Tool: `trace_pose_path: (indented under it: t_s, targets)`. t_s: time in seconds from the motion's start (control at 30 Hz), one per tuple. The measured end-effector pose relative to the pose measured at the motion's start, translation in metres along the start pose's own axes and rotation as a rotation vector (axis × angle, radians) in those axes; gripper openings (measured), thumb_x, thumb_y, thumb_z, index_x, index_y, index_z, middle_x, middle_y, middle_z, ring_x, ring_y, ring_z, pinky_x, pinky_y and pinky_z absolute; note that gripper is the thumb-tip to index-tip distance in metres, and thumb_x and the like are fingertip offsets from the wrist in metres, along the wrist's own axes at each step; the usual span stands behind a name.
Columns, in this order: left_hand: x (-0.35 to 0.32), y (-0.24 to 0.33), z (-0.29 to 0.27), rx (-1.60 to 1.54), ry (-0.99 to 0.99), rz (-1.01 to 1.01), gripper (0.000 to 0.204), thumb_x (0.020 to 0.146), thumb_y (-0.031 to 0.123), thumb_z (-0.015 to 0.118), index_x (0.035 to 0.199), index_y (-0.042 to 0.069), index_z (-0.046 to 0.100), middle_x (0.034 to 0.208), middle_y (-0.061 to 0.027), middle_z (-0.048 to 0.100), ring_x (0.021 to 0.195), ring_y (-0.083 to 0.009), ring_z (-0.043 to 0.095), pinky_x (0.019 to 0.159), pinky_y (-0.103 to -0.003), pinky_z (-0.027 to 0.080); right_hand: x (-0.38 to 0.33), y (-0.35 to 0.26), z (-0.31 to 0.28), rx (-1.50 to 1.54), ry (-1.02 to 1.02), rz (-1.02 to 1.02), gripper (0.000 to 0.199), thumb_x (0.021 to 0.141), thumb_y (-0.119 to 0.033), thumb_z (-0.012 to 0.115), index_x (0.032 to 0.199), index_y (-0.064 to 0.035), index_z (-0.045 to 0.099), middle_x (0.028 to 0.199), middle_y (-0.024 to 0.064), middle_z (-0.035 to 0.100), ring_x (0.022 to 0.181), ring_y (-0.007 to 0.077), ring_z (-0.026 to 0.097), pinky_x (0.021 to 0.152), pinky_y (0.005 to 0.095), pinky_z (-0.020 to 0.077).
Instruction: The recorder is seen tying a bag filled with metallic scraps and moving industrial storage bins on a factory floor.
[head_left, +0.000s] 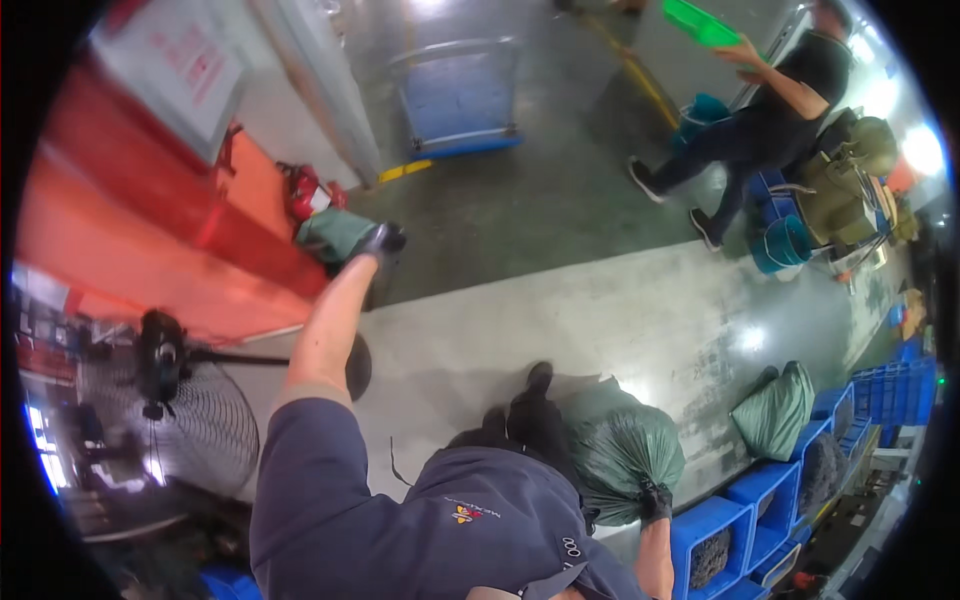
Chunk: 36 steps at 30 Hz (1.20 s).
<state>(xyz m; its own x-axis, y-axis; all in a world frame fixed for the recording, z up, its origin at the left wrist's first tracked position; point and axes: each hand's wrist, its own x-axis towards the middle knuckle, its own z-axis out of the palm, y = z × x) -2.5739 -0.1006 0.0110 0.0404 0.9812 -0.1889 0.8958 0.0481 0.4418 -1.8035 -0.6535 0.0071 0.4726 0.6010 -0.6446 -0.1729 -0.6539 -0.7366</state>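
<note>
My right hand (655,502), in a dark glove, is closed round the gathered neck of a large, full green plastic bag (625,440). The bag stands on the floor beside my legs, its top bunched into folds. Stretched far forward and left, my left hand (382,241) also wears a dark glove; its fingers are small and blurred. Right by it appears a smaller green bag-like bundle (335,235), partly covered by the hand, and I cannot tell whether the hand grips it.
A black floor fan (165,370) stands at left, near orange-red panels (150,240) and a red fire extinguisher (310,190). Blue crates (710,545) line the right, beside another green bag (778,415). Ahead is a blue trolley (458,100). A person (770,110) carries a green tray (702,22).
</note>
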Motion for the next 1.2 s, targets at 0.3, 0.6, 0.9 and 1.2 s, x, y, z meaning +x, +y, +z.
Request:
trace_pose_path:
  t_s: [0.3,0.6,0.9,1.2]
  targets:
    - [0.328,0.183,-0.012,0.963,-0.087,0.53,0.017,0.07,0.014,0.065,0.085,0.007,0.064,0.09,-0.012,0.063,0.089,-0.0307,0.061,0.078,-0.037,0.051,0.128,-0.11,0.119,0.234,0.123,0.227,0.046,0.079,-0.011,0.065,0.122,-0.0042,0.051,0.106,0.0072,0.061,0.09,0.0238,0.059,0.077,0.0383,0.0488]
    - [0.529,0.311,-0.059,0.524,0.583,0.329,0.053,0.079,0.039,0.057,0.124,0.013,0.05,0.117,-0.0158,0.057,0.109,-0.0333,0.054,0.093,-0.041,0.043,0.232,-0.257,0.167,0.653,0.124,0.411,0.047,0.074,-0.001,0.07,0.118,-0.0055,0.053,0.099,0.0064,0.063,0.085,0.021,0.061,0.071,0.036,0.0499]
    - [0.668,0.298,-0.049,0.233,0.281,0.111,0.033,0.079,0.038,0.054,0.101,0.015,0.063,0.09,-0.0127,0.066,0.084,-0.0331,0.062,0.083,-0.044,0.044,0.34,-0.482,0.25,-0.1,0.124,0.267,0.043,0.076,-0.013,0.068,0.113,0.0045,0.054,0.103,0.0127,0.063,0.089,0.0231,0.061,0.076,0.0344,0.05]
    - [0.579,0.319,-0.056,0.122,0.012,-0.067,0.024,0.083,0.035,0.053,0.089,0.016,0.066,0.087,-0.0099,0.066,0.083,-0.0256,0.062,0.078,-0.04,0.047,0.53,-0.574,0.313,0.093,-0.359,-0.021,0.037,0.08,-0.024,0.064,0.105,0.0025,0.063,0.104,0.0124,0.063,0.09,0.0224,0.061,0.07,0.0303,0.0489]
